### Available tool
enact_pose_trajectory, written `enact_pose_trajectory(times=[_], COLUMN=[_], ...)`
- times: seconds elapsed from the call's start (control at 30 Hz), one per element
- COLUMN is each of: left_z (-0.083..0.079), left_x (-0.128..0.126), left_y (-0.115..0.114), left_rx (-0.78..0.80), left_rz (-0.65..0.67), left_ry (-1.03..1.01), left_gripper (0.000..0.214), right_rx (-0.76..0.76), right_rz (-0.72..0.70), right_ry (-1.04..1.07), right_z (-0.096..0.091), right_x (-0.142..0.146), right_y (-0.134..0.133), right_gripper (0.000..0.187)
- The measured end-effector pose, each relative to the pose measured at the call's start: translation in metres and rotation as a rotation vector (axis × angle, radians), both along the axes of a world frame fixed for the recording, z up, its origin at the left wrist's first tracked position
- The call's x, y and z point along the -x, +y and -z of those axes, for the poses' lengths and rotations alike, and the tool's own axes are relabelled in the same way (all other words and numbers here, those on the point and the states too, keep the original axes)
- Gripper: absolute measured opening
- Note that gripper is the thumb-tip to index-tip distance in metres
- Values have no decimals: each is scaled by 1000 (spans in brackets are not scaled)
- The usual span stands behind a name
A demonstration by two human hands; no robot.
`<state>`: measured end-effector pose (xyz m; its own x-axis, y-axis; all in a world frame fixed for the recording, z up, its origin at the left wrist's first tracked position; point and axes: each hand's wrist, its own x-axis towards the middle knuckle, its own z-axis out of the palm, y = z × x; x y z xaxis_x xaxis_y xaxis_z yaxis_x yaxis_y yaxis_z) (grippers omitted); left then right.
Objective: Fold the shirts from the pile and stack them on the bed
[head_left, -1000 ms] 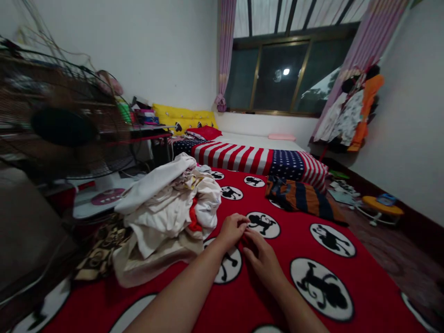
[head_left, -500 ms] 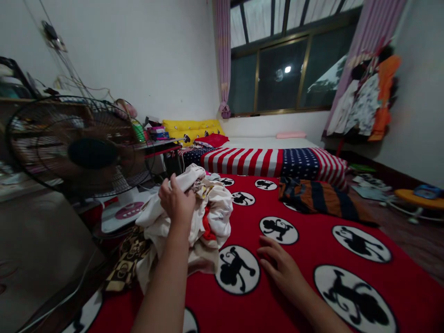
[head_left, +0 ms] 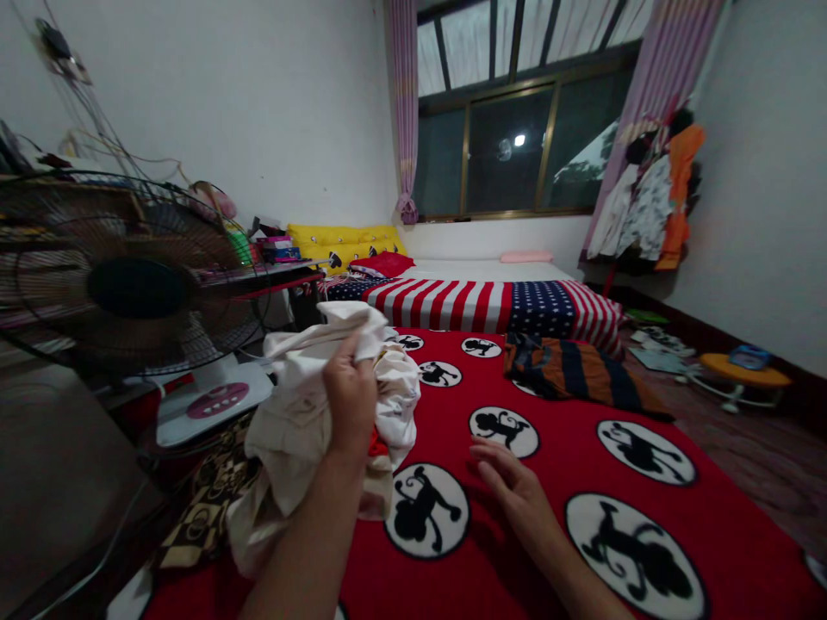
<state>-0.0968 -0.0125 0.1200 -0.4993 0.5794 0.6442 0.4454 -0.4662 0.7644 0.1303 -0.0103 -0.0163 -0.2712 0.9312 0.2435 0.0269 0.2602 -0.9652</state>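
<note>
My left hand [head_left: 351,387] is closed on a cream-white garment [head_left: 290,430], pinching its upper edge and lifting it above a crumpled pile. Part of that pile is a white printed cloth [head_left: 399,400] with a bit of red, to the right of my left hand. My right hand [head_left: 510,482] hovers low over the red blanket [head_left: 491,560] with its fingers extended and nothing in them. Near the left edge of the bed, a brown-and-tan checked cloth [head_left: 200,504] lies partly under the pile. The kind of the cream-white garment is hidden by its folds.
An orange and dark striped garment [head_left: 581,366] lies flat on the blanket's far right. A standing fan [head_left: 135,288] is close on the left. Beyond is another bed with a flag-patterned cover [head_left: 452,303]. On the right floor stands a yellow stool [head_left: 743,370].
My left hand has taken hold of the cream-white garment and pulled its edge up. The view has turned slightly right. My right hand remains open over the blanket.
</note>
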Motion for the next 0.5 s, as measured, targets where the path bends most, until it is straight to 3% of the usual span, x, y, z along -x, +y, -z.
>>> enact_pose_trajectory(times=[0.07, 0.13, 0.2, 0.27, 0.37, 0.5], left_z=[8, 21, 34, 40, 32, 16], left_x=[-50, -90, -112, -119, -110, -83], left_y=[-8, -17, -27, -36, -42, -31], left_rx=[13, 158, 349, 518, 515, 354], left_rz=[290, 686, 1073, 1270, 1190, 862], left_ry=[149, 469, 856, 1100, 1053, 928], left_gripper=[36, 34, 34, 40, 43, 48], right_rx=[172, 323, 447, 522, 443, 371], right_rz=[-11, -29, -68, -85, 13, 69], right_ry=[296, 501, 554, 512, 483, 561], right_z=[-9, -18, -22, -21, -15, -16], right_x=[-7, -19, -32, -42, -48, -46], right_y=[1, 4, 7, 11, 16, 19], right_gripper=[48, 62, 68, 62, 46, 37])
